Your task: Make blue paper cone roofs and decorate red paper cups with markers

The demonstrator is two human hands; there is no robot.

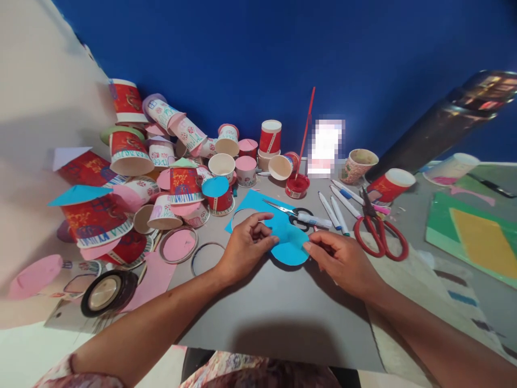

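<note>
Between my two hands is a blue paper circle (291, 250), slightly bent, held above the grey table. My left hand (251, 242) pinches its left edge between thumb and fingers. On the opposite edge, my right hand (337, 258) grips the paper with thumb and forefinger. Just behind the circle lie black-handled scissors (283, 209) and a white marker (313, 220). A blue paper sheet (248, 202) with a round cut-out rests under the left fingertips' far side. Several capped markers (335, 210) are spread beyond my right hand.
Decorated paper cups (131, 151) crowd the left side. Two rings (205, 258) and a tape roll (105, 293) lie nearer. A red glue pot (298, 186) holds a stick. Red-handled scissors (379, 234) rest on a cloth (407, 302); a dark flask (436, 134) stands at right.
</note>
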